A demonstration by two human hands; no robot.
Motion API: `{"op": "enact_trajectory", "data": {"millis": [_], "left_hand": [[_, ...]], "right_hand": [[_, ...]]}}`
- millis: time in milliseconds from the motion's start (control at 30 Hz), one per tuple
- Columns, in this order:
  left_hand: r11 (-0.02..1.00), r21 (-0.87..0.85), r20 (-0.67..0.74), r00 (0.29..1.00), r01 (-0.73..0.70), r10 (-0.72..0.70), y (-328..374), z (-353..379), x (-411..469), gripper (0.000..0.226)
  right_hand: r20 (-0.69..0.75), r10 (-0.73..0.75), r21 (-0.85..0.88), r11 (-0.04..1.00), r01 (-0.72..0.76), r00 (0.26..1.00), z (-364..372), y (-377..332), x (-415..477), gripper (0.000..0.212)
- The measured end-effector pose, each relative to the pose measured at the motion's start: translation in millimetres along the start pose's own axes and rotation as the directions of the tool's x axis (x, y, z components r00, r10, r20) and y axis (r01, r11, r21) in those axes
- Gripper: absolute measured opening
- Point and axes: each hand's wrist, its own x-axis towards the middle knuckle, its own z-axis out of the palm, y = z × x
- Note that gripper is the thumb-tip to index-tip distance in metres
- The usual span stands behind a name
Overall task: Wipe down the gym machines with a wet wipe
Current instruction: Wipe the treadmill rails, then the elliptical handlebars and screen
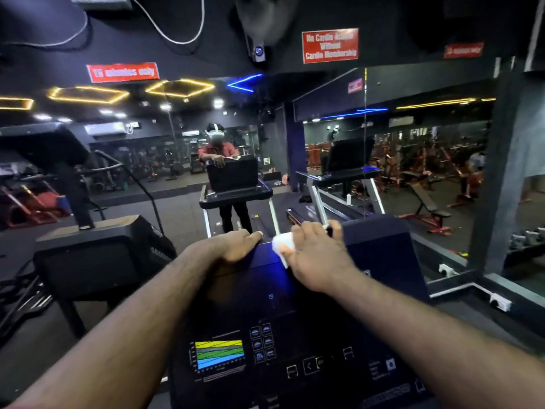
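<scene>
Both bare forearms stretched forward, palms down. Left hand (236, 245) curls its fingers over top edge of dark treadmill console (380, 246). Right hand (315, 252) presses white crumpled wet wipe (278, 240) there, fingers bent.

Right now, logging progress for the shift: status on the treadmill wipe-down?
Left hand holds treadmill console top edge. Right hand presses wet wipe on same edge, fingers curled over. Nothing in the way.
</scene>
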Motion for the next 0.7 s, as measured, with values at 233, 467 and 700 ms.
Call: {"op": "enact_trajectory", "data": {"millis": [233,467,700], "left_hand": [[0.998,-0.027,0.032,0.998,-0.052,0.053,41.5,9.2,23.6,0.063],[0.997,-0.043,0.038,0.997,-0.061,0.063,69.6,16.5,41.3,0.067],[0.983,-0.044,0.106,0.978,-0.178,0.182,106.5,20.3,56.8,0.061]], "right_hand": [[-0.009,-0.059,-0.024,0.998,0.059,0.998,-9.2,75.2,-4.0,0.057],[-0.015,0.12,-0.05,0.991,-0.121,0.993,-6.2,129.8,-6.5,0.058],[-0.041,-0.043,0.028,0.999,0.044,0.998,-0.5,87.3,-5.6,0.065]]}}
